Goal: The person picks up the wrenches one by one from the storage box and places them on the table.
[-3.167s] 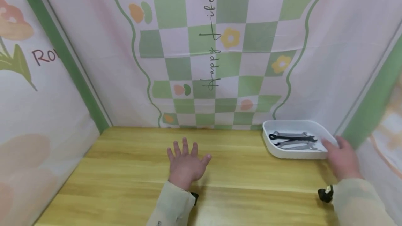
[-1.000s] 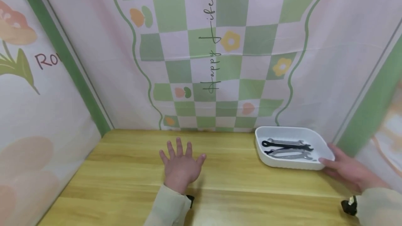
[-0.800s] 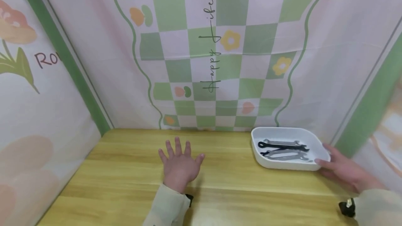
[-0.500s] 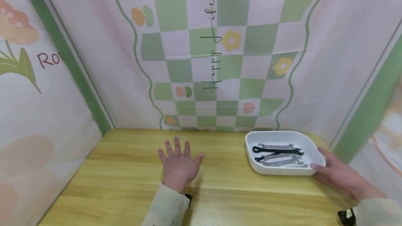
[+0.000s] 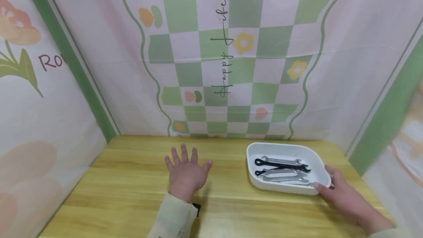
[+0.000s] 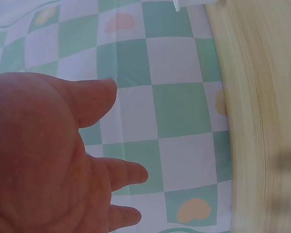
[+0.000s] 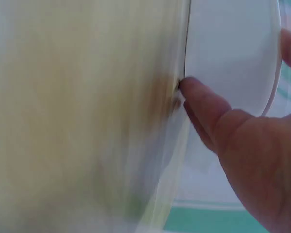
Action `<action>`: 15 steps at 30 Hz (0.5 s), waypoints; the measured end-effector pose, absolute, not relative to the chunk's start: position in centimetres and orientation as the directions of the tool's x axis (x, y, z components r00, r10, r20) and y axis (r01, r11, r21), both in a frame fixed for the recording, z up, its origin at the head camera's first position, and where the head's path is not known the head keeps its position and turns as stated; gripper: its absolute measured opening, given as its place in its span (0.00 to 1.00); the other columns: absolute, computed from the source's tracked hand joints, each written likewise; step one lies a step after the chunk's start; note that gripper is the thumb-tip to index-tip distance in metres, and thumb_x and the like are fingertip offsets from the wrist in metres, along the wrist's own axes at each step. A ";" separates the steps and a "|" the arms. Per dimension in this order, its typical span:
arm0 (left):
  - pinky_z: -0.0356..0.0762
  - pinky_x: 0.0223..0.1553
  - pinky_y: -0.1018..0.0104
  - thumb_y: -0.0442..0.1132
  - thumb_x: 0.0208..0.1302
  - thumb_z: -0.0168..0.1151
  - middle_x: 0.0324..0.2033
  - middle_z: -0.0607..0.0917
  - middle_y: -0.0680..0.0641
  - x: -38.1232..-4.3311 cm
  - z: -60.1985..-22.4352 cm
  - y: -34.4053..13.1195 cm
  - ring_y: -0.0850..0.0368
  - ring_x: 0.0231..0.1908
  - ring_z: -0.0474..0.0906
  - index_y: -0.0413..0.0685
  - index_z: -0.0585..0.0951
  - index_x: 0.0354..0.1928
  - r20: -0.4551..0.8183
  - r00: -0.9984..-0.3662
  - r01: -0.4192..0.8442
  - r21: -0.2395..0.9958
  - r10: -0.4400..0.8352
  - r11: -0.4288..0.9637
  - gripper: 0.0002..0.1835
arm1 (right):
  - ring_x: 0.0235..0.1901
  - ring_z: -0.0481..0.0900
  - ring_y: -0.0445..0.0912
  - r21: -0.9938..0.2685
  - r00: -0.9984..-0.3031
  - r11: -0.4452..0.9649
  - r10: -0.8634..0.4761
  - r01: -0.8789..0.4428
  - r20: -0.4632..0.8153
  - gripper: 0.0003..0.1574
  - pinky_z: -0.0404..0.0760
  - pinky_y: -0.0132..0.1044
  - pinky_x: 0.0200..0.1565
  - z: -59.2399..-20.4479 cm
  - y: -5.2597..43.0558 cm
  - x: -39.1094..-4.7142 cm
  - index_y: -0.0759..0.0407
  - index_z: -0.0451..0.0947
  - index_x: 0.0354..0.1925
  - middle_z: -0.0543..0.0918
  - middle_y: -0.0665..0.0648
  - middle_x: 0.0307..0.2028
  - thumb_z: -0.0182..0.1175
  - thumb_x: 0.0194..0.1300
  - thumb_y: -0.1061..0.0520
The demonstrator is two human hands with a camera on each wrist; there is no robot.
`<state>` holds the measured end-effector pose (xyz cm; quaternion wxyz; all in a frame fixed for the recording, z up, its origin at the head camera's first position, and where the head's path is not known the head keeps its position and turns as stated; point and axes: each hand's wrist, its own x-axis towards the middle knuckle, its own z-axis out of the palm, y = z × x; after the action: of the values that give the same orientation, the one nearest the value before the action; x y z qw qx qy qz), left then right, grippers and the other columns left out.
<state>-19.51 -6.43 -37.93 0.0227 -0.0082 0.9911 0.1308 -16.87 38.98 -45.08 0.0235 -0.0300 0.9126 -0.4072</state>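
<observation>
A white plastic tray (image 5: 281, 187) with rounded corners sits on the right half of the table, holding several wrenches. A black wrench (image 5: 281, 165) lies on top of silver wrenches (image 5: 287, 178). My right hand (image 5: 347, 199) grips the tray's right end, thumb at the front rim and fingers round the outer side. In the right wrist view, fingers of the right hand (image 7: 257, 160) touch the tray wall (image 7: 233, 53); the wrenches are out of sight there. My left hand (image 5: 186, 175) is held above the table left of the tray, fingers spread, holding nothing.
The wood-grain table (image 5: 132, 186) ends at the back against a green-and-white checkered cloth (image 5: 211, 72). More printed cloth walls it in at left and right. A small black device (image 5: 197, 209) shows at the left sleeve (image 5: 173, 216).
My right hand has moved the tray leftward and toward me, away from the back right corner. The wrenches travel with it. My left hand has shifted only slightly left, fingers still spread.
</observation>
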 end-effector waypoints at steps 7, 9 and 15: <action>0.24 0.66 0.32 0.70 0.72 0.37 0.76 0.42 0.35 -19.6 -37.8 -6.7 0.30 0.72 0.27 0.50 0.58 0.78 -0.047 -0.999 -0.024 0.258 -0.012 0.966 0.43 | 0.61 0.57 0.81 -0.714 -0.997 0.700 -0.022 0.033 -0.068 0.61 0.60 0.73 0.55 -44.5 35.8 -15.2 0.75 0.28 0.74 0.50 0.88 0.65 0.56 0.74 0.42; 0.24 0.66 0.32 0.71 0.72 0.37 0.76 0.42 0.35 -19.6 -37.8 -6.8 0.30 0.72 0.26 0.50 0.57 0.78 -0.049 -0.999 -0.023 0.259 -0.010 0.966 0.43 | 0.61 0.59 0.80 -0.712 -0.998 0.701 -0.015 0.038 -0.068 0.61 0.60 0.72 0.55 -44.5 35.1 -14.8 0.76 0.29 0.74 0.51 0.89 0.65 0.57 0.74 0.42; 0.25 0.66 0.32 0.70 0.72 0.37 0.76 0.41 0.34 -19.7 -38.0 -7.1 0.30 0.72 0.25 0.50 0.57 0.78 -0.049 -0.999 -0.029 0.265 -0.017 0.964 0.43 | 0.57 0.68 0.75 -0.667 -0.998 0.745 -0.049 -0.012 -0.037 0.64 0.71 0.63 0.51 -44.6 34.8 -14.6 0.74 0.31 0.75 0.57 0.88 0.63 0.63 0.70 0.43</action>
<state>-19.71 -7.07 -38.02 0.0230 -0.0118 0.9906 0.1341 -14.57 34.80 -44.63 0.0259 -0.0165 0.9336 -0.3570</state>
